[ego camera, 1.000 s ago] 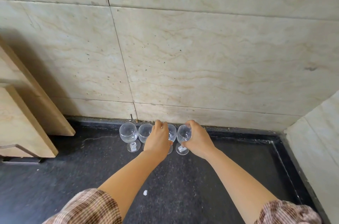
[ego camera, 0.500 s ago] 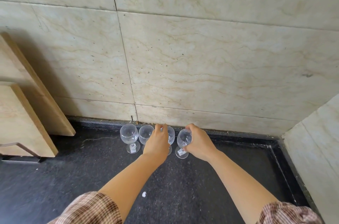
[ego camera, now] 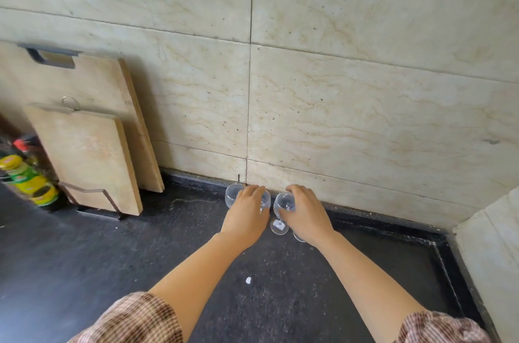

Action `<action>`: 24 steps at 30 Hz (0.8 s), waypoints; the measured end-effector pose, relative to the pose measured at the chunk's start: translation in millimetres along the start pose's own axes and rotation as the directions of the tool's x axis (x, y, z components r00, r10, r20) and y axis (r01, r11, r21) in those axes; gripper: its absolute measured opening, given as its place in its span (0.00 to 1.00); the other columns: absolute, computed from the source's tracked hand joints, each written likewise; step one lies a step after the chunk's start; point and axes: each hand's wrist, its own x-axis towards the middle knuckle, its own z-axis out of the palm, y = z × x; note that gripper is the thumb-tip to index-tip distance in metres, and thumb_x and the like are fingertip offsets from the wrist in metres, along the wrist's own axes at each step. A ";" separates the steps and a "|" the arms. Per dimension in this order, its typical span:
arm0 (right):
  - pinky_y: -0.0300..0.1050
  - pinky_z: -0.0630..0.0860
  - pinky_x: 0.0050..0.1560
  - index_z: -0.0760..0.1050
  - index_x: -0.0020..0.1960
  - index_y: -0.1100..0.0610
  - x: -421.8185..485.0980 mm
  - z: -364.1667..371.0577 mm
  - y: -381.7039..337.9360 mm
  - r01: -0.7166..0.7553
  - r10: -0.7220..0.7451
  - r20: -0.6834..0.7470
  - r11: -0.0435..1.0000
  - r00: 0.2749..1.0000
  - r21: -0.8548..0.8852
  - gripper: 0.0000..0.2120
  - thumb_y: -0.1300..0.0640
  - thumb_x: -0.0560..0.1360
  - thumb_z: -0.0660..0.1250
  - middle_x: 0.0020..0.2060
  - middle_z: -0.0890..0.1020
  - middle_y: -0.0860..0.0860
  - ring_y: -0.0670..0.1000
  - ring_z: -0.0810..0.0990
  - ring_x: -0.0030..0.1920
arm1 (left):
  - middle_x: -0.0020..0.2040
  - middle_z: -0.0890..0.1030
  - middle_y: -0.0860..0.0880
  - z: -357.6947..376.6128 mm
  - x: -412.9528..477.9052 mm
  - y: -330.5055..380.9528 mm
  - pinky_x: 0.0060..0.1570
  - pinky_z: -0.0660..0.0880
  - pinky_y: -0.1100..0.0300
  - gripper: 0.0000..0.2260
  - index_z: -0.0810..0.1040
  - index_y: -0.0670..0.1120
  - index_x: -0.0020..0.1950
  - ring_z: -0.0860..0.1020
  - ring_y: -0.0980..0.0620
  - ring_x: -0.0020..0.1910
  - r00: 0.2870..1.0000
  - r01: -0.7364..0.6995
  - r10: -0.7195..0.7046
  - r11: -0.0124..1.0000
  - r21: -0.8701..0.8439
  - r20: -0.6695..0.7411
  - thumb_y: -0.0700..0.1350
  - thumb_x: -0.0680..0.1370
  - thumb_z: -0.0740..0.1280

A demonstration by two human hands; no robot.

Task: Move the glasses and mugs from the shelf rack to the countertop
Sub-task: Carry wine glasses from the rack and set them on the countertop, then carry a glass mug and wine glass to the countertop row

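Several clear stemmed wine glasses stand in a row on the black countertop (ego camera: 140, 272), close to the back wall. My left hand (ego camera: 247, 216) lies over the left part of the row, fingers curled on a glass (ego camera: 265, 200) that it mostly hides. Another glass bowl (ego camera: 231, 196) shows just left of that hand. My right hand (ego camera: 307, 216) is wrapped round the right end of the row, its fingers against a glass (ego camera: 283, 205) whose foot rests on the counter. A further glass foot (ego camera: 298, 238) peeks out under the right palm. No shelf rack or mug is in view.
Two wooden cutting boards (ego camera: 92, 157) lean on the tiled wall in a metal holder at the left. Bottles with yellow and green caps (ego camera: 28, 179) stand at the far left. A side wall (ego camera: 494, 258) closes the counter's right end. A white speck (ego camera: 248, 280) lies on the counter.
The view has swung left, which brings more of the cutting boards and the bottles into sight. Both hands stay on the glasses by the wall.
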 end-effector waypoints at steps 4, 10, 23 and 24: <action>0.49 0.73 0.50 0.71 0.62 0.56 -36.3 23.2 -48.3 0.087 -0.092 0.101 0.995 0.991 0.048 0.18 0.49 0.76 0.65 0.58 0.75 0.51 0.54 0.74 0.58 | 0.70 0.69 0.48 -39.5 -59.2 -31.5 0.62 0.68 0.57 0.19 0.67 0.45 0.70 0.65 0.47 0.69 0.984 0.157 -0.160 0.987 -0.035 -0.081 0.45 0.80 0.59; 0.49 0.70 0.59 0.65 0.71 0.55 -89.5 57.7 -153.5 0.283 -0.278 0.224 0.959 0.934 0.008 0.25 0.46 0.77 0.63 0.66 0.72 0.51 0.53 0.69 0.66 | 0.73 0.64 0.47 -120.5 -167.7 -99.3 0.66 0.67 0.52 0.23 0.60 0.45 0.75 0.60 0.47 0.73 0.924 0.361 -0.342 0.928 0.092 -0.172 0.48 0.81 0.57; 0.56 0.71 0.59 0.66 0.69 0.55 -310.7 146.4 -461.6 0.767 -0.718 0.337 0.641 0.609 -0.020 0.24 0.45 0.77 0.60 0.64 0.72 0.55 0.57 0.69 0.65 | 0.66 0.71 0.44 -306.5 -519.3 -208.1 0.60 0.70 0.47 0.21 0.66 0.46 0.70 0.67 0.42 0.66 0.626 0.716 -0.549 0.686 0.130 -0.553 0.49 0.78 0.59; 0.57 0.71 0.59 0.66 0.69 0.56 -331.6 154.1 -483.0 0.794 -0.740 0.347 0.608 0.576 -0.018 0.24 0.45 0.77 0.60 0.64 0.73 0.55 0.57 0.69 0.65 | 0.65 0.71 0.43 -318.2 -548.9 -213.8 0.60 0.71 0.47 0.20 0.67 0.45 0.69 0.67 0.41 0.67 0.597 0.743 -0.567 0.657 0.125 -0.567 0.50 0.78 0.59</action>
